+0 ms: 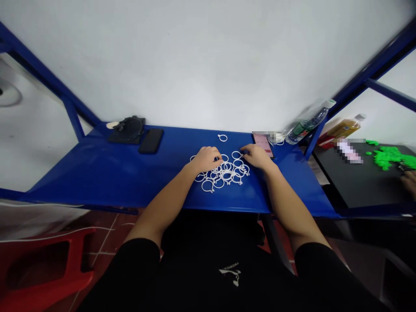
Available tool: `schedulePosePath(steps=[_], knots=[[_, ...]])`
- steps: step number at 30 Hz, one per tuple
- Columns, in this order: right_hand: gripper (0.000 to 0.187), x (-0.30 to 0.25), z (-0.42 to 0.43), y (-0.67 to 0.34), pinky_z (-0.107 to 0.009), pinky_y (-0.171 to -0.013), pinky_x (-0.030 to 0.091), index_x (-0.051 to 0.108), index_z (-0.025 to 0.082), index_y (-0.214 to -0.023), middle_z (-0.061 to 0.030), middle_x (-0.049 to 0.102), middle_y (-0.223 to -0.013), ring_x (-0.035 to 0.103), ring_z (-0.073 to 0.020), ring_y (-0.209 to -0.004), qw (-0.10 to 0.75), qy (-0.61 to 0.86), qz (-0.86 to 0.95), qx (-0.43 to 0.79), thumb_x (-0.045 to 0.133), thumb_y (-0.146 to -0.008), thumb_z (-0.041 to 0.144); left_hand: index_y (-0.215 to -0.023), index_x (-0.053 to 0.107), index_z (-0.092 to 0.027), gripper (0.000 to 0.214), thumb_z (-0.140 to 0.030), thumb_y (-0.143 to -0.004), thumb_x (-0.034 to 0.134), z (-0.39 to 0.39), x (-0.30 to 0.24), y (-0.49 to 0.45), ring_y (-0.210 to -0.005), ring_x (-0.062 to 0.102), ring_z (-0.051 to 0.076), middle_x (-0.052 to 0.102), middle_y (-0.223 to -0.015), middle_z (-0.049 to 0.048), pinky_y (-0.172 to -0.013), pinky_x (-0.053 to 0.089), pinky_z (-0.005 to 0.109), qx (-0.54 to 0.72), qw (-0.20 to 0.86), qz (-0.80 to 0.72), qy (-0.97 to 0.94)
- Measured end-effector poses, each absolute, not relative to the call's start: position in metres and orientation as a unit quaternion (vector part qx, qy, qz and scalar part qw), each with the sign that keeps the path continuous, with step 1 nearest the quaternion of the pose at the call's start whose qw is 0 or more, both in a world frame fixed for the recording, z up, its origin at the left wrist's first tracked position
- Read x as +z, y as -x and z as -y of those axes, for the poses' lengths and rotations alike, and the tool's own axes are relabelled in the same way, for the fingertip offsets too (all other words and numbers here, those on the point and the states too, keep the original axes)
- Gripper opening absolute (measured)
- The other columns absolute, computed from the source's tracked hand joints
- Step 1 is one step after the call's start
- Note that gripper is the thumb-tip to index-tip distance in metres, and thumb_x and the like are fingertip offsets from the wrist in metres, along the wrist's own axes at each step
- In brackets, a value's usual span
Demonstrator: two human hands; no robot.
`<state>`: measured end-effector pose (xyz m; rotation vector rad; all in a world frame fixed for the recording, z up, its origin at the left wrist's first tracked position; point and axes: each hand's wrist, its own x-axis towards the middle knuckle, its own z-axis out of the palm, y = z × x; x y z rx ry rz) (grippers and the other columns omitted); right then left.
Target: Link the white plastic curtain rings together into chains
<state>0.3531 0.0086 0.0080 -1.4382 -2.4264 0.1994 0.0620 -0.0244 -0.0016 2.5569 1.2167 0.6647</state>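
A loose pile of white plastic rings with small clip-like tabs [227, 175] lies on the blue table [107, 173]. My left hand [207, 159] rests over the pile's left side, palm down, fingers loosely bent and partly covering some rings. Its fingertips touch or nearly touch the rings; I see nothing lifted. At the pile's right edge is my right hand [256, 156], thumb and index finger apart, the tips beside the tab of one ring [237, 155]. Whether they touch that ring I cannot tell. One single ring [222, 138] lies apart, behind the pile.
A black phone [151, 141] and a dark crumpled item [130, 130] lie at the back left. A lit phone [263, 145], white cable [278, 138] and clear bottle [308, 123] stand close behind my right hand. Green pieces [390, 157] and another person's hand [409, 182] are far right.
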Motion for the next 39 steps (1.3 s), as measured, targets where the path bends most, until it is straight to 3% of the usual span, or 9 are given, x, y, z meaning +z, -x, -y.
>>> schedulePosePath(steps=[5, 11, 15, 23, 31, 39], knots=[[0.019, 0.016, -0.002, -0.35, -0.04, -0.097, 0.057, 0.081, 0.017, -0.1, -0.0126, 0.078, -0.108, 0.073, -0.0285, -0.102, 0.129, 0.51, 0.847, 0.07, 0.064, -0.093, 0.019, -0.107, 0.078, -0.022, 0.02, -0.035, -0.097, 0.066, 0.023, -0.005, -0.063, -0.11, 0.067, 0.026, 0.07, -0.123, 0.01, -0.101, 0.051, 0.047, 0.291, 0.091, -0.41, -0.859], [0.026, 0.013, -0.003, -0.346, -0.039, -0.1, 0.056, 0.08, 0.017, -0.106, -0.012, 0.077, -0.113, 0.071, -0.0273, -0.105, 0.14, 0.496, 0.852, 0.091, 0.066, -0.085, 0.01, -0.108, 0.076, -0.022, 0.018, -0.034, -0.099, 0.066, 0.019, -0.008, -0.062, -0.108, 0.068, 0.024, 0.072, -0.116, 0.0094, -0.099, 0.053, 0.045, 0.337, 0.077, -0.378, -0.859], [0.015, 0.011, -0.002, -0.346, -0.04, -0.098, 0.056, 0.08, 0.018, -0.098, -0.0118, 0.077, -0.108, 0.071, -0.0271, -0.102, 0.159, 0.473, 0.86, 0.101, 0.069, -0.088, 0.016, -0.107, 0.076, -0.022, 0.017, -0.033, -0.099, 0.065, 0.02, -0.006, -0.064, -0.107, 0.068, 0.024, 0.074, -0.114, 0.0086, -0.098, 0.054, 0.045, 0.335, 0.073, -0.363, -0.866], [0.019, 0.023, 0.025, -0.314, -0.037, -0.085, 0.056, 0.078, 0.021, -0.105, -0.0071, 0.079, -0.096, 0.071, -0.0225, -0.085, 0.305, 0.447, 0.831, 0.125, 0.062, -0.098, 0.029, -0.116, 0.076, -0.023, 0.022, -0.035, -0.1, 0.066, 0.031, 0.007, -0.074, -0.106, 0.065, 0.024, 0.073, -0.114, 0.0082, -0.097, 0.05, 0.045, 0.376, 0.024, -0.369, -0.85], [0.021, 0.023, 0.044, -0.295, -0.037, -0.088, 0.059, 0.079, 0.025, -0.106, -0.0059, 0.081, -0.1, 0.074, -0.0222, -0.091, 0.378, 0.392, 0.823, 0.163, 0.064, -0.101, 0.039, -0.108, 0.079, -0.029, 0.023, -0.04, -0.104, 0.06, 0.031, 0.009, -0.071, -0.101, 0.063, 0.023, 0.074, -0.105, 0.0051, -0.097, 0.045, 0.046, 0.341, 0.04, -0.39, -0.854], [0.019, 0.019, 0.039, -0.299, -0.035, -0.089, 0.059, 0.08, 0.025, -0.107, -0.0048, 0.082, -0.103, 0.077, -0.0211, -0.094, 0.396, 0.363, 0.821, 0.196, 0.063, -0.102, 0.032, -0.095, 0.079, -0.026, 0.026, -0.038, -0.104, 0.058, 0.034, 0.013, -0.072, -0.098, 0.064, 0.022, 0.076, -0.1, 0.0047, -0.094, 0.045, 0.043, 0.344, 0.025, -0.384, -0.856]])
